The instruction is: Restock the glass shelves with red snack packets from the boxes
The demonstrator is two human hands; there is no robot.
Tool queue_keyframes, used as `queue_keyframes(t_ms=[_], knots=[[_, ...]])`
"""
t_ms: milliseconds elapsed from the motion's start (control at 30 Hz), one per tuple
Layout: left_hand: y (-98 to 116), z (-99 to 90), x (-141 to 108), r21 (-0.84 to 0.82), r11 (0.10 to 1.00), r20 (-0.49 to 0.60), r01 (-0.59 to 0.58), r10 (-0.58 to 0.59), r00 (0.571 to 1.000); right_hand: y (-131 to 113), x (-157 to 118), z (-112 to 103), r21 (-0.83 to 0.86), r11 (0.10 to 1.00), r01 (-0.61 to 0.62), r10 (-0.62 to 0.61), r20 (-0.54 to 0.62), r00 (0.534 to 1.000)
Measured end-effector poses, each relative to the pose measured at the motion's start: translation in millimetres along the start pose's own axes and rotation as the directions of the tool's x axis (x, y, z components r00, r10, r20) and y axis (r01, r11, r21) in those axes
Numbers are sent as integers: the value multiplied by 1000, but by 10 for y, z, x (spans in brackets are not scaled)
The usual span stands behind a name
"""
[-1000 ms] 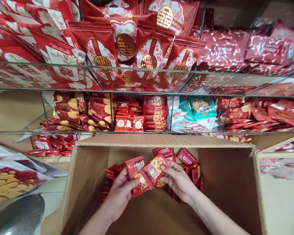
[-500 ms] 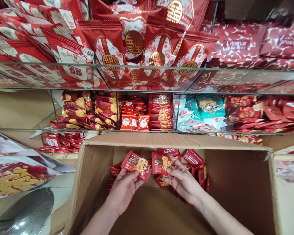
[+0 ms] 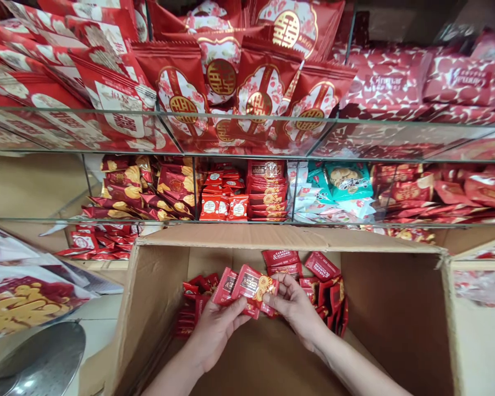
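Over the cardboard box (image 3: 396,324), my left hand (image 3: 216,330) is closed on a red biscuit packet (image 3: 223,287) marked caramel and almond. Lying over that one is a second biscuit packet (image 3: 251,285) of the same kind, with its right end pinched between the thumb and fingers of my right hand (image 3: 295,305). My left thumb rests at the lower left corner of this upper packet. Inside the box, more red packets (image 3: 322,267) lie behind and right of my right hand, and a further pile (image 3: 186,320) is left of my left hand.
Glass shelves (image 3: 247,135) with several kinds of wrapped snacks run across behind the box. Turquoise cookie packs (image 3: 346,180) sit in the middle row. At lower left are a metal scoop-like pan (image 3: 41,357) and a printed bag (image 3: 28,302).
My right hand has moved left, bringing its packet from beside the left hand's packet to on top of it. The view has shifted slightly.
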State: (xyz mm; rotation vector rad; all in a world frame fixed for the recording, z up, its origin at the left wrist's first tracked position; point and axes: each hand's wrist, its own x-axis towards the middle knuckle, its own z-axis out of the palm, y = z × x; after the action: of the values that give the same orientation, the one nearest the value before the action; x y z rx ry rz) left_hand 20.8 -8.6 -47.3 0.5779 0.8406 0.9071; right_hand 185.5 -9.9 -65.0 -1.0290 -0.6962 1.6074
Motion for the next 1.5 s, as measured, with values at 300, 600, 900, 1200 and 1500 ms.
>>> queue_keyframes(t_ms=[300,600,900,1200,1500], knots=[[-51,-53,-3,-62,998,-59,10,-13,998,91,31,-57,-251,964,85,-77,42,996],[42,-82,-20,-14,999,30,45,-45,999,-351,-138,9,-826,451,338,-119,320,940],[246,-104,-158,419,908,207,-20,-74,976,-1546,-624,361,-757,-143,638,-517,606,604],[470,76,-350,786,575,355,-229,-116,927,-1893,335,522,-643,-751,150,-378,605,701],[1758,710,-68,859,-323,498,-397,346,795,-1877,737,664,-656,-755,6,-408,477,779]])
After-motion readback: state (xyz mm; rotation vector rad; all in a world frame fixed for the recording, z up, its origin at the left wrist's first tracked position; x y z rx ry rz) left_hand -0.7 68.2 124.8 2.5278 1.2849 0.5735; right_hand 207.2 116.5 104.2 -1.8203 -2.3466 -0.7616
